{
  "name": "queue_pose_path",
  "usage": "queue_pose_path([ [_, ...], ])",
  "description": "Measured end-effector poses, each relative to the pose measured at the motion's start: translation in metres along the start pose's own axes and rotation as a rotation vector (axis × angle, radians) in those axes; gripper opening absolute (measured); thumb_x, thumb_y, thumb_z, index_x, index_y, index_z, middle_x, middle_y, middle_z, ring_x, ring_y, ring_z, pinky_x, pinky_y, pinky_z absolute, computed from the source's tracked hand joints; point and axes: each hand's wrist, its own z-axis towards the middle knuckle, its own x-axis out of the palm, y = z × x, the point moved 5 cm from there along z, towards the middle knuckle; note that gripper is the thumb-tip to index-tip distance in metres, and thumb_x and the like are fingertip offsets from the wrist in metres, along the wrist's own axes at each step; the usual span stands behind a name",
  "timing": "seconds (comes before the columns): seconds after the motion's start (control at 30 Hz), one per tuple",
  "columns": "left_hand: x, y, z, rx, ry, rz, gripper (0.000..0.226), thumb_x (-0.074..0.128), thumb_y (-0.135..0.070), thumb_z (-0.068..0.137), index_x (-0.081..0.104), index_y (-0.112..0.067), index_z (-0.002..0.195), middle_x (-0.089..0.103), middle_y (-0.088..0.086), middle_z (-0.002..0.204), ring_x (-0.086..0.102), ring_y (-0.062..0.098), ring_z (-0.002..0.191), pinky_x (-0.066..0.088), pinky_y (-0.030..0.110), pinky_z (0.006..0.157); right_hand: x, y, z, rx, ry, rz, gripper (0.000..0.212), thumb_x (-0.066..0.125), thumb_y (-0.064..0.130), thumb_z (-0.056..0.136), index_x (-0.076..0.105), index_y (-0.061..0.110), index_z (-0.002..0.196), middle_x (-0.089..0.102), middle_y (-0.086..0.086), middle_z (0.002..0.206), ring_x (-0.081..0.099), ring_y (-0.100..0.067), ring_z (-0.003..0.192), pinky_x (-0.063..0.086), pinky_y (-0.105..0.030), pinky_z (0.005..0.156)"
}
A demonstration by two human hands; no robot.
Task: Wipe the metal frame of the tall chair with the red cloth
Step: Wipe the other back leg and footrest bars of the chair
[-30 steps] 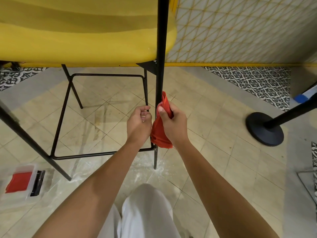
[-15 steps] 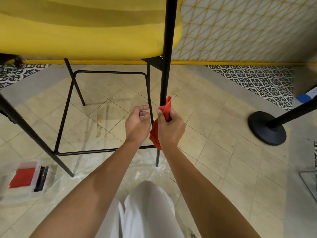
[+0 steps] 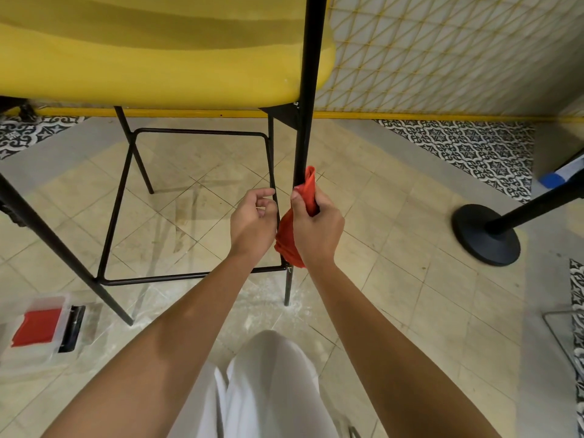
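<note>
The tall chair has a yellow seat [image 3: 158, 58] and a thin black metal frame. My right hand [image 3: 317, 229] grips the red cloth [image 3: 309, 188], bunched around the front right leg [image 3: 305, 121] about midway down. The cloth's tail hangs below my palm, close to the joint with the footrest bar [image 3: 189, 275]. Just to the left, my left hand [image 3: 252, 221] curls its fingers round the thinner upright bar [image 3: 271, 153]. Behind the cloth and my hand, that stretch of the leg is hidden.
A black stanchion base [image 3: 485, 235] with its slanted pole stands on the tiled floor to the right. At lower left lies a clear plastic box [image 3: 34, 330] with a red item inside. Another dark leg [image 3: 53, 248] slants across the left. White dust lies around the leg's foot.
Both hands keep their holds at nearly the same height on the frame. The cloth dipped slightly on the leg and came back up. The view has shifted a little.
</note>
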Motion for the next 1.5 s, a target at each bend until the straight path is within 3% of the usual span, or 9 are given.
queue_pose_path([
  [0.23,0.003,0.003,-0.005,-0.008,0.004,0.001,0.026,0.045,-0.016,0.093,0.059,-0.022,0.115,0.054,-0.012,0.084,0.051,0.002,0.064,0.038,0.003,0.05,0.0,-0.007,0.003,0.002,0.048,0.01,0.013,0.063,0.02,0.087,0.07,0.021,0.098,0.066,0.009,0.075,0.057,0.0,0.067,0.042,-0.007,0.066],
  [0.4,0.007,0.006,-0.004,-0.005,0.017,0.035,0.026,0.047,-0.018,0.092,0.059,-0.025,0.114,0.053,-0.014,0.083,0.049,0.001,0.065,0.038,0.001,0.058,0.005,-0.05,-0.004,0.231,0.233,-0.226,0.014,0.059,0.028,0.09,0.068,0.026,0.101,0.067,0.004,0.074,0.059,-0.01,0.064,0.043,-0.019,0.054],
  [0.57,0.008,0.003,-0.004,0.004,0.036,0.036,0.026,0.047,-0.018,0.092,0.058,-0.025,0.114,0.054,-0.014,0.086,0.05,0.001,0.068,0.04,0.004,0.063,0.004,-0.063,-0.003,0.285,0.364,-0.273,0.018,0.056,0.031,0.092,0.069,0.022,0.101,0.07,0.002,0.078,0.066,-0.017,0.071,0.053,-0.03,0.063],
  [0.67,0.009,-0.003,-0.003,0.024,0.035,0.039,0.025,0.047,-0.018,0.092,0.058,-0.025,0.114,0.056,-0.01,0.091,0.051,0.002,0.069,0.04,0.011,0.064,-0.001,-0.051,0.0,0.274,0.339,-0.171,0.015,0.055,0.025,0.092,0.069,0.022,0.099,0.07,-0.002,0.078,0.066,-0.019,0.073,0.05,-0.025,0.063],
  [0.77,0.011,-0.013,-0.003,0.067,0.023,0.051,0.023,0.048,-0.017,0.093,0.058,-0.023,0.113,0.054,-0.012,0.086,0.052,0.0,0.069,0.039,0.003,0.06,-0.007,-0.03,0.007,0.182,0.314,-0.033,0.012,0.057,0.022,0.091,0.068,0.021,0.092,0.069,-0.006,0.078,0.065,-0.02,0.074,0.05,-0.025,0.069],
  [1.0,0.012,-0.019,-0.003,0.099,-0.004,0.06,0.024,0.047,-0.017,0.095,0.059,-0.016,0.115,0.059,-0.006,0.089,0.053,0.0,0.069,0.041,0.005,0.058,-0.017,0.006,0.029,0.103,0.354,0.202,0.024,0.055,0.012,0.092,0.064,0.009,0.114,0.06,0.012,0.073,0.056,0.006,0.062,0.043,-0.006,0.063],
  [1.13,0.013,-0.018,-0.004,0.086,-0.01,0.036,0.024,0.042,-0.019,0.097,0.06,-0.018,0.112,0.06,-0.011,0.085,0.053,0.001,0.069,0.04,0.005,0.06,-0.013,0.002,0.026,0.115,0.352,0.162,0.022,0.055,0.014,0.093,0.065,0.014,0.112,0.061,0.011,0.075,0.057,-0.002,0.069,0.042,-0.003,0.063],
  [1.33,0.016,-0.007,-0.001,0.041,0.002,0.024,0.025,0.042,-0.023,0.097,0.061,-0.021,0.113,0.063,-0.008,0.094,0.056,0.002,0.077,0.039,0.001,0.061,0.0,-0.039,0.014,0.208,0.401,0.027,0.014,0.054,0.016,0.091,0.067,0.02,0.09,0.069,-0.007,0.08,0.065,-0.024,0.079,0.051,-0.03,0.076],
  [1.5,0.026,0.012,-0.001,-0.057,0.022,0.011,0.024,0.042,-0.026,0.097,0.06,-0.026,0.112,0.065,-0.007,0.103,0.059,0.008,0.093,0.04,0.01,0.07,0.005,-0.069,0.001,0.279,0.427,-0.055,0.024,0.053,0.018,0.093,0.066,0.018,0.113,0.07,-0.005,0.086,0.063,-0.019,0.078,0.04,-0.01,0.061],
])
